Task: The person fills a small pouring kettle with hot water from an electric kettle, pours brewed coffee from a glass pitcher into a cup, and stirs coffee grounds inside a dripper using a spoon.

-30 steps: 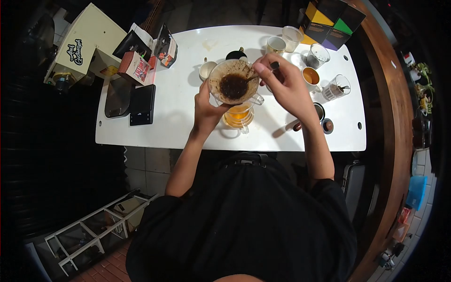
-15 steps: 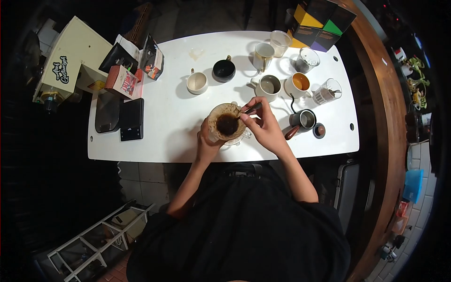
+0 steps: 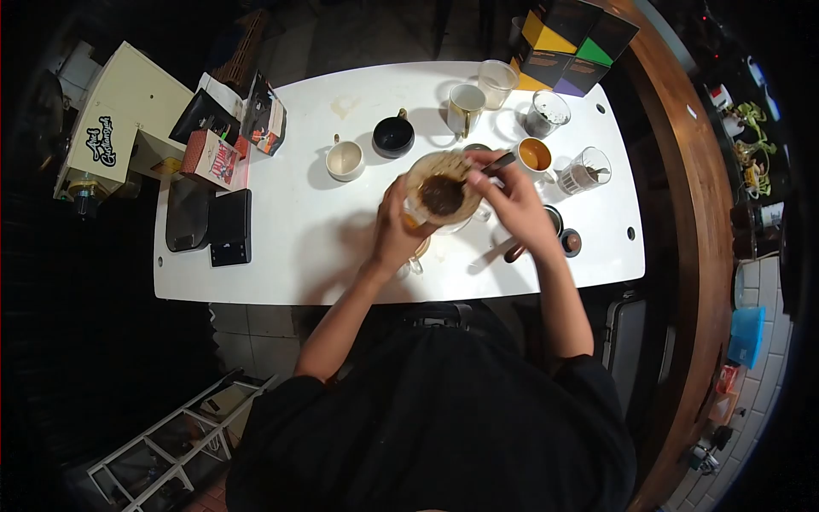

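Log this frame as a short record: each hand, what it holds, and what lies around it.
View: head camera, looking down at a white table
Left hand: gripping a clear dripper
Dripper contents: a filter with dark wet material inside
Right hand: holding a spoon at the filter; tip unclear
Near left hand: glass server, mostly hidden
Beyond: white cup, black cup
Right side: orange-lined cup, kettle partly covered by the right arm
Left end: black scale

Left hand (image 3: 396,237) — fingers curled in grasp, left forearm (image 3: 339,326) slanting back behind them. Right hand (image 3: 520,207) near, right of left fingers, thumb and fingertips pinched — right forearm (image 3: 565,299) trailing behind fingertips.
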{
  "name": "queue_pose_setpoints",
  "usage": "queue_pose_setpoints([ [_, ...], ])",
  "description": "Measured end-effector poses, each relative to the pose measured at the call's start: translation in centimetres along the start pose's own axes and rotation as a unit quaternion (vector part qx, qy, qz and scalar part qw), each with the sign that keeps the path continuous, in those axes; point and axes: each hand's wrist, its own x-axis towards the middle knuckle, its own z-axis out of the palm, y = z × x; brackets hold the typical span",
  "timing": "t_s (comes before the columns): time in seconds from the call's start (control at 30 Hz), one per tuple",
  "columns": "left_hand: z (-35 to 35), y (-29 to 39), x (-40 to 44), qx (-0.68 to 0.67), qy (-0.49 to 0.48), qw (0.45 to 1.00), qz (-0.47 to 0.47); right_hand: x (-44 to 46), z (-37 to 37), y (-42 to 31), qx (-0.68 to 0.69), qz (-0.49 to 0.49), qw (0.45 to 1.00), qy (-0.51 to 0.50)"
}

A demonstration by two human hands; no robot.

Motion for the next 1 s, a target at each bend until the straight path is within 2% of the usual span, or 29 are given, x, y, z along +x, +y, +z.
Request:
queue_pose_setpoints([
  [0.07, 1.7, 0.5, 2.9, 0.001, -0.011, 0.999, 0.030, 1.7, -2.4, -0.1, -0.022, 0.010, 1.000, 0.010],
  [0.13, 3.3, 1.0, 5.3, -0.064, -0.075, 0.995, -0.013, 3.3, -4.2, 0.3, -0.053, 0.031, 0.998, 0.030],
  [0.23, 5.8, 0.4, 7.2, -0.088, -0.082, 0.992, -0.032, 5.0, -6.1, 1.8, -0.119, 0.038, 0.991, 0.037],
  [0.3, 6.7, -0.5, 7.6, -0.074, -0.069, 0.994, -0.032, 5.8, -7.0, 3.7, -0.107, 0.033, 0.993, 0.039],
  [0.37, 7.1, -1.4, 7.6, -0.031, -0.077, 0.996, -0.042, 6.2, -7.5, 4.9, -0.097, 0.079, 0.992, 0.020],
  [0.5, 7.6, -1.9, 7.6, -0.051, -0.096, 0.993, -0.043, 6.0, -7.8, 4.5, -0.073, 0.110, 0.991, -0.026],
  [0.83, 7.8, -1.6, 8.1, -0.021, -0.116, 0.989, -0.090, 6.8, -8.5, 6.1, -0.076, 0.118, 0.990, 0.000],
  [0.93, 7.8, -0.9, 8.3, -0.003, -0.120, 0.990, -0.074, 6.9, -8.6, 6.4, -0.066, 0.110, 0.992, 0.022],
  [1.0, 8.0, -0.6, 8.5, 0.006, -0.128, 0.987, -0.097, 6.8, -8.6, 5.9, -0.073, 0.122, 0.989, 0.045],
])
